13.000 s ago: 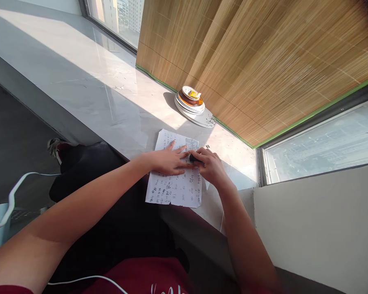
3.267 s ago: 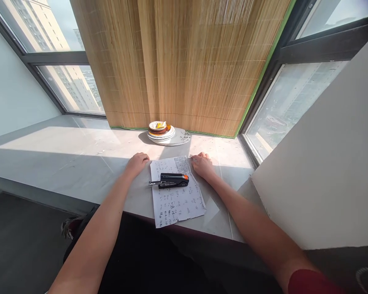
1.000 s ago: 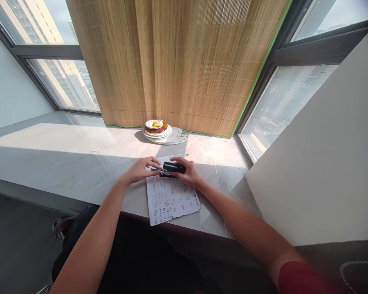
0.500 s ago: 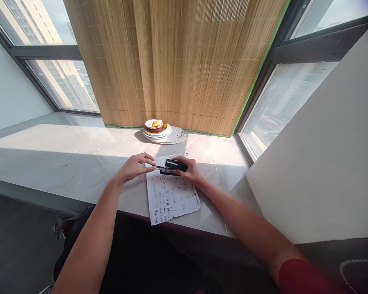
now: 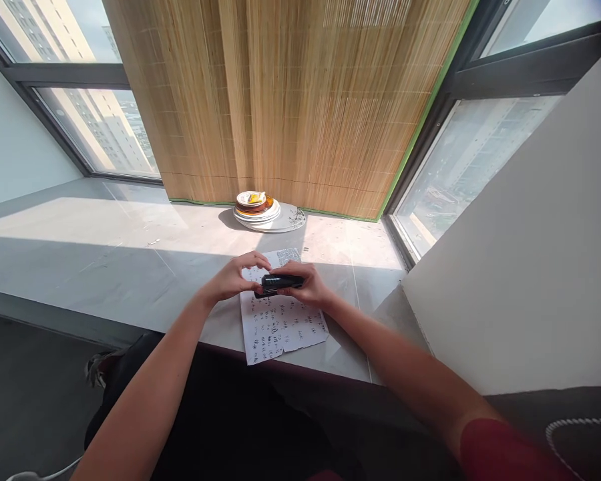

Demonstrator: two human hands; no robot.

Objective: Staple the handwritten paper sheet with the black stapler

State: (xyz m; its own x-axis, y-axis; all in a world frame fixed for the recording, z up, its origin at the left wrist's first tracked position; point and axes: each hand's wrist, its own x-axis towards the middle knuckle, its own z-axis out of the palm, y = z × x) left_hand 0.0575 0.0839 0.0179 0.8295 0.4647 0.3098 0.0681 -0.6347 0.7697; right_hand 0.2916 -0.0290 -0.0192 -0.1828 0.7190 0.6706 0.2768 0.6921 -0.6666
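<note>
A black stapler point(image 5: 280, 282) is held level over a sheet of paper point(image 5: 285, 327) with handwriting, which lies on the grey stone ledge. My right hand point(image 5: 308, 284) is wrapped round the stapler's right end. At its left end, my left hand point(image 5: 238, 275) has thumb and fingers curved against the front of the stapler. The stapler's top and base now lie close together. Fingers hide parts of both its ends.
A stack of small plates point(image 5: 255, 208) stands on an oval white plate point(image 5: 293, 219) near the bamboo blind point(image 5: 290, 107). The ledge's front edge runs just before my body. A white wall point(image 5: 521, 267) rises at the right.
The stapler's raised top part has come down onto its base. My left hand has moved right, up to the stapler's end. The silvery part seen between the hands earlier no longer shows.
</note>
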